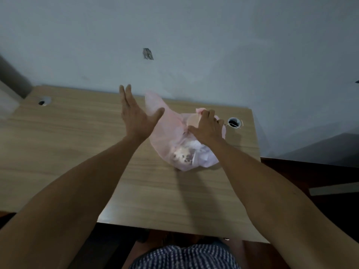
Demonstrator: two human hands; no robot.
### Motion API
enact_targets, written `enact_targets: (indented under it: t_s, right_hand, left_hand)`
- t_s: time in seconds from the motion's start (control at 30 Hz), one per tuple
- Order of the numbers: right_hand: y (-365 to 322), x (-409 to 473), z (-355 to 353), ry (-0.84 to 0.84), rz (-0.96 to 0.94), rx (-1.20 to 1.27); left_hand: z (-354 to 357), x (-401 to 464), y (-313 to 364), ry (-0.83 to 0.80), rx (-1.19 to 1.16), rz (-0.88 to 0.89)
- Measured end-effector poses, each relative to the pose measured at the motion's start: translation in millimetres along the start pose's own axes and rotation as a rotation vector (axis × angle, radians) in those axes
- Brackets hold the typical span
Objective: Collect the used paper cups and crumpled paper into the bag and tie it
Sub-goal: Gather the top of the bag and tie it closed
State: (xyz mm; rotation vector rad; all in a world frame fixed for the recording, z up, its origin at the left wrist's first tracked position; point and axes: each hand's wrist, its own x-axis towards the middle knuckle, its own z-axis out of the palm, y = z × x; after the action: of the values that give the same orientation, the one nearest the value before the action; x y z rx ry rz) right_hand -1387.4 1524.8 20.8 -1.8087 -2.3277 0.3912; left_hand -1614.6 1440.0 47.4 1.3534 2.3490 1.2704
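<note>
Right of centre on the wooden table (77,133), a pink bag (171,136) lies stuffed with cups and crumpled paper. Right hand (207,127) grips its gathered top. Left hand (136,117) hovers beside it, fingers straight, holding nothing, thumb near the bag's raised flap.

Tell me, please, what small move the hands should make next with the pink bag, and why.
Probably the left hand, open in the air, should take the bag's loose handle beside it. The right hand already grips the other handle, and cups and paper show inside the untied bag.
</note>
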Motion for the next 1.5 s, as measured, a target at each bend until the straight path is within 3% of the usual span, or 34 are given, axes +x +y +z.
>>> enact_targets:
  t_s: [0.1, 0.17, 0.27, 0.37, 0.47, 0.6, 0.77, 0.93, 1.0, 1.1, 1.2, 1.27, 1.37, 1.43, 1.5]
  right_hand:
    - [-4, 1, 1, 0.015, 0.010, 0.016]
    - [-6, 1, 2, 0.027, 0.022, 0.006]
    - [-8, -1, 6, 0.063, 0.083, -0.049]
    - [-15, -6, 11, 0.090, 0.152, -0.066]
    - [-18, -12, 16, 0.118, 0.183, -0.081]
    - [-12, -17, 22, 0.132, 0.203, -0.061]
    - [4, -13, 7, 0.082, 0.050, 0.170]
    - [16, -2, -17, 0.260, 0.068, 0.392]
    - [18, -1, -26, 0.311, 0.087, 0.547]
    - [18, -2, -40, 0.304, 0.212, 0.792]
    - [19, -2, -50, 0.288, 0.249, 0.751]
    - [18, -5, -56, 0.306, 0.180, 0.793]
    - [15, -10, -71, 0.309, 0.107, 0.870]
    - [11, -14, -84, 0.268, 0.129, 1.037]
    - [5, -16, -95, 0.197, 0.180, 1.294]
  left_hand:
    - [8, 10, 0, -0.380, -0.407, -0.277]
    - [16, 12, 8, -0.493, -0.346, -0.232]
    - [28, 6, 34, -0.448, -0.035, -0.020]
    - [37, -8, 62, -0.473, -0.072, 0.203]
    - [53, -23, 72, -0.494, -0.163, 0.121]
    - [65, -34, 85, -0.295, -0.189, 0.002]
    - [68, -44, 84, -0.363, -0.086, 0.265]
    - [68, -44, 85, -0.349, 0.191, 0.382]
    - [65, -44, 91, -0.319, 0.076, 0.341]
    - [61, -41, 102, -0.244, -0.159, 0.071]
    - [62, -33, 107, -0.144, -0.209, -0.121]
    - [61, -29, 107, -0.124, -0.203, -0.127]
    - [57, -27, 111, -0.119, -0.171, 0.018]
    - [54, -28, 116, -0.131, -0.216, 0.060]
    - [54, -29, 121, -0.135, -0.343, -0.005]
